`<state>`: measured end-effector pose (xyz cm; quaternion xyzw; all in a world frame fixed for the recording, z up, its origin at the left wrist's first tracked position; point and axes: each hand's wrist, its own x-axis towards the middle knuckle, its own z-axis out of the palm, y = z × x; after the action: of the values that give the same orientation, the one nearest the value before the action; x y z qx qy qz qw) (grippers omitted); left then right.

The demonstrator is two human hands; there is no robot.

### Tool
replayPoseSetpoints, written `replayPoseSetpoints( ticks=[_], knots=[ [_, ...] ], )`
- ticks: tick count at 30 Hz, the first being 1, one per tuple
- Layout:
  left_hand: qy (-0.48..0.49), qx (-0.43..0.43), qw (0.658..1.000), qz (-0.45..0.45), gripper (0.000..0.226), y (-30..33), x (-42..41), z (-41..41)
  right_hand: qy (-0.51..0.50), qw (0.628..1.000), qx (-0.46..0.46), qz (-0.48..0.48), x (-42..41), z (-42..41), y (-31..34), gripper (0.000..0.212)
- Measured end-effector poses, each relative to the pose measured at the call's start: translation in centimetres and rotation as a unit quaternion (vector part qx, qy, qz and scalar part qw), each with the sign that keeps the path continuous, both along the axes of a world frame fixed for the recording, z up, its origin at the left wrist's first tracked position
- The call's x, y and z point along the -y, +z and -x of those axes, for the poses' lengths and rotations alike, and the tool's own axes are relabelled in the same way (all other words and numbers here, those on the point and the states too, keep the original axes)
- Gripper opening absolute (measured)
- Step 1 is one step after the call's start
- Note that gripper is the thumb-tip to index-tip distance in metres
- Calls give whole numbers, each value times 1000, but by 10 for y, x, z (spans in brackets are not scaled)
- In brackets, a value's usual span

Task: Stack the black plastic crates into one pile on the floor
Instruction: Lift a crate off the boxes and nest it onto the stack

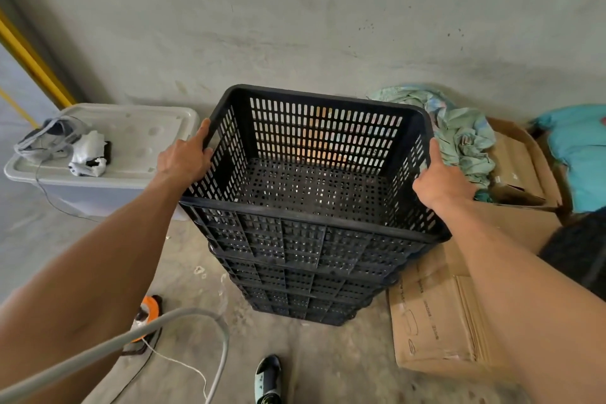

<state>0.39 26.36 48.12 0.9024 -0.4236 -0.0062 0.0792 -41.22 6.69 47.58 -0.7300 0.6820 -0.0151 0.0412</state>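
a grey concrete wall is filling the top of the view, and a concrete floor is running below it. in the middle a pile of black crates is standing on the floor close to the wall, nested one in another. the top crate is sitting on that pile, its open mouth facing up and its slotted walls leaning slightly. flattened cardboard is lying on the floor just beside the pile on the right, with an open cardboard box behind it and a crumpled green cloth spilling over it. on the left a lidded clear plastic bin is standing near the pile, carrying small oddments. the left hand is closing around the top crate's left rim, fingers curling over the edge. the right hand is gripping the right rim the same way, thumb lying along the top. a grey hose is curving across the lower left. a shoe toe is showing at the bottom edge.
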Motion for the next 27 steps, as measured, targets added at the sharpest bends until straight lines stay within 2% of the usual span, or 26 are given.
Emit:
replayPoseSetpoints(
  ticks=[18, 27],
  knots=[
    [0, -16, 1000, 14, 61, -1, -4, 8, 31, 999, 5, 22, 12, 11, -7, 72],
    [-3, 10, 1000, 9, 57, -1, -5, 18, 29, 999, 31, 33, 6, 9, 1, 66]
  ],
)
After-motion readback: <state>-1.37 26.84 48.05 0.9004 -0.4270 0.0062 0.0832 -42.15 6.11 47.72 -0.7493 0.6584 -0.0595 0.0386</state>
